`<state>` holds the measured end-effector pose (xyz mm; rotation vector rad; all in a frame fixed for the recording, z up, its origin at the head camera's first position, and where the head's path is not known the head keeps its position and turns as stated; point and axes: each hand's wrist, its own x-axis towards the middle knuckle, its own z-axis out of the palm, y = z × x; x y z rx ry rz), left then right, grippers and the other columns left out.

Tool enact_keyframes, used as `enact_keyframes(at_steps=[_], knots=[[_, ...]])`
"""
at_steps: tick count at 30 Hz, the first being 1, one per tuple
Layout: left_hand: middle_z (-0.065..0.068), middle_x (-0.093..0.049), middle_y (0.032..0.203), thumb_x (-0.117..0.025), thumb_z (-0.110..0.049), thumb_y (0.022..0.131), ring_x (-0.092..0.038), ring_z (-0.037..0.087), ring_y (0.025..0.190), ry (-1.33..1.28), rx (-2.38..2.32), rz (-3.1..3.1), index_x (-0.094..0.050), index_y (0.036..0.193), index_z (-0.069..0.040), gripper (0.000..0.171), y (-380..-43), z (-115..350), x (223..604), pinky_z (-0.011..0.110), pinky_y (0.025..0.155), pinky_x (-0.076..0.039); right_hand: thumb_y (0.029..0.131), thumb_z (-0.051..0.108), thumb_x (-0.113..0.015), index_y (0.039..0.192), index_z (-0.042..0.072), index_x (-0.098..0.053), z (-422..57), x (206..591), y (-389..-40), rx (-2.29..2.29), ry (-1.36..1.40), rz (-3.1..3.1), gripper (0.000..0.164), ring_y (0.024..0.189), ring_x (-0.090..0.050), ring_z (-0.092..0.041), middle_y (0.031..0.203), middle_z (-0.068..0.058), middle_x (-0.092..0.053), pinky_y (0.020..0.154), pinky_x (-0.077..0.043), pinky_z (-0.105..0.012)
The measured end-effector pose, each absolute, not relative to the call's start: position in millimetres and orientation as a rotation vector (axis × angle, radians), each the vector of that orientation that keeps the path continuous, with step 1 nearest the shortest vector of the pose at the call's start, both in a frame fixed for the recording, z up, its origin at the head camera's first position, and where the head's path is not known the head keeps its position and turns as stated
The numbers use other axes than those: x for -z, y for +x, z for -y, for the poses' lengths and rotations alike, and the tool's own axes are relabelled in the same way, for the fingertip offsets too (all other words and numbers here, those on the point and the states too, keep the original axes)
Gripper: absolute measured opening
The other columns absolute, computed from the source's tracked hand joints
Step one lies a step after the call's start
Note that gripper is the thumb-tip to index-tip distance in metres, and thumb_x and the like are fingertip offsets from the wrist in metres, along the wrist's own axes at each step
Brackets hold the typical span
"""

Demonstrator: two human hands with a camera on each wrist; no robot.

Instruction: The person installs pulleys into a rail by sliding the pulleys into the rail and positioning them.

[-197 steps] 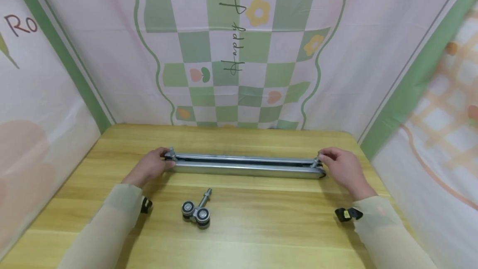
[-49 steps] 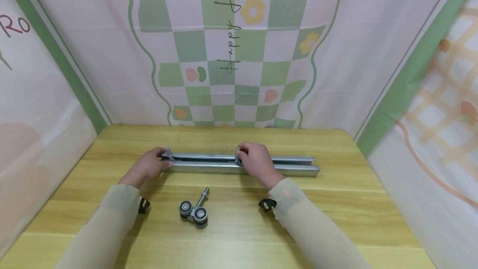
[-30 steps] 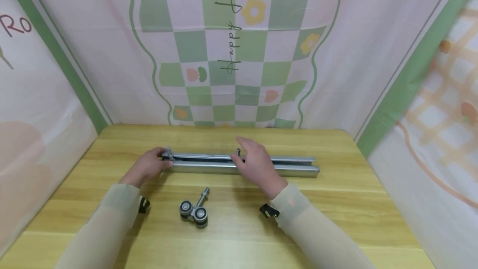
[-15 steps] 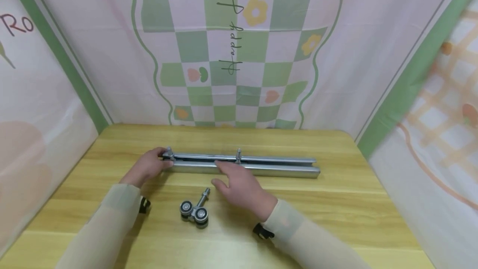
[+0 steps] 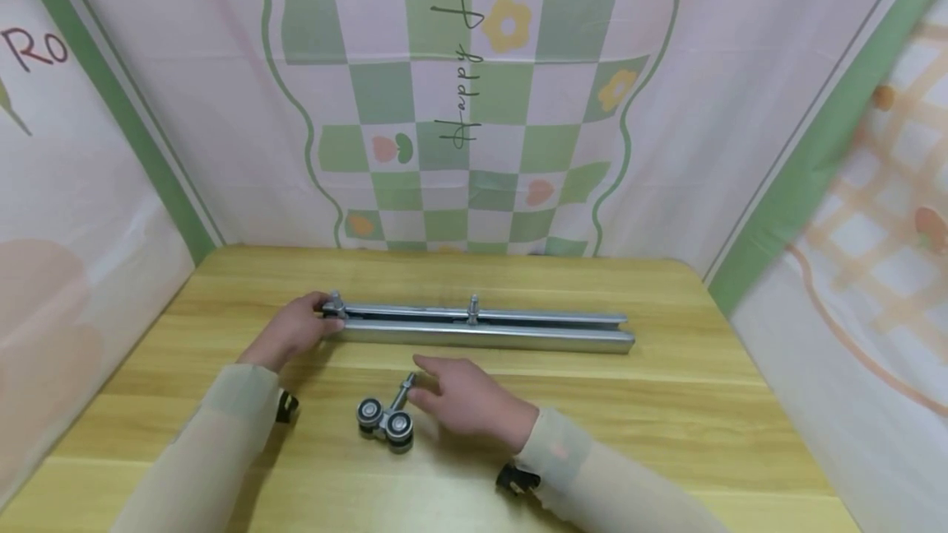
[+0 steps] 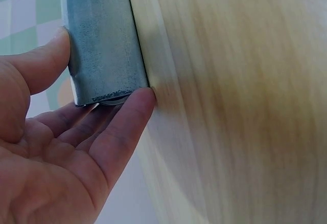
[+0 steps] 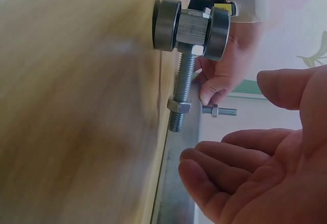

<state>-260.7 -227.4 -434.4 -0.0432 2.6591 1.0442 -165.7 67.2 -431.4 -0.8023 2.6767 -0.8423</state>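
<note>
A galvanised steel track [image 5: 518, 337] lies lengthwise across the table with its slot facing up. My left hand [image 5: 295, 327] grips its left end, thumb on the near wall and fingers around the end; the left wrist view shows the track end [image 6: 104, 50] between thumb and fingers. Two threaded bolts stand up out of the slot, one bolt [image 5: 336, 303] beside my left hand and another bolt [image 5: 473, 309] near the middle. A loose roller trolley [image 5: 385, 424] lies nearer, its bolt pointing away. My right hand [image 5: 470, 397] is open beside that bolt [image 7: 183, 91], thumb and fingers apart.
The wood-grain table [image 5: 629, 434] ends at a patterned curtain [image 5: 474, 105] behind the track. More printed cloth hangs on the left and right sides. Each wrist wears a black strap, such as the right strap [image 5: 517, 479].
My right hand has slid one bolt in the track from the right end to the middle and let go. It has then come nearer, to the loose trolley. My left hand stays put.
</note>
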Motion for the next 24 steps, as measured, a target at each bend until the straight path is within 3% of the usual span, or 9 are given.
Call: enact_keyframes(at_steps=[8, 14, 21, 24], knots=[[0.029, -0.033, 0.152, -0.065, -0.034, 0.097, -0.03, 0.052, 0.137, -0.044, -1.053, -2.653, -0.032, 0.153, -0.001, 0.073, -260, 227, 434, 0.066, 0.108, -0.026, 0.101, 0.037, -0.058, 0.137, 0.0, -0.056, -65, 436, -168, 0.939, -0.702, -2.603, 0.052, 0.108, -0.063, -0.025, 0.117, -0.011, -0.068, 0.095, -0.051, -0.043], [0.029, -0.034, 0.152, -0.065, -0.035, 0.097, -0.03, 0.052, 0.137, -0.045, -1.049, -2.656, -0.032, 0.153, -0.001, 0.074, -260, 227, 435, 0.066, 0.108, -0.026, 0.1, 0.032, -0.06, 0.134, -0.003, -0.057, -63, 440, -170, 1.12, -0.579, -2.506, 0.05, 0.114, -0.061, -0.029, 0.122, -0.015, -0.066, 0.099, -0.048, -0.046], [0.028, -0.034, 0.152, -0.065, -0.036, 0.097, -0.03, 0.052, 0.137, -0.038, -1.05, -2.66, -0.031, 0.153, -0.002, 0.074, -261, 227, 436, 0.066, 0.108, -0.026, 0.096, 0.025, -0.065, 0.136, -0.007, -0.054, -61, 445, -174, 1.334, -0.429, -2.388, 0.053, 0.086, -0.064, -0.019, 0.112, -0.01, -0.069, 0.082, -0.054, -0.039], [0.028, -0.034, 0.152, -0.064, -0.037, 0.097, -0.03, 0.052, 0.137, -0.035, -1.044, -2.665, -0.031, 0.154, -0.002, 0.074, -261, 228, 437, 0.066, 0.108, -0.026, 0.095, 0.021, -0.067, 0.136, -0.009, -0.053, -59, 446, -176, 1.446, -0.349, -2.314, 0.052, 0.082, -0.063, -0.022, 0.107, -0.008, -0.069, 0.075, -0.054, -0.037]])
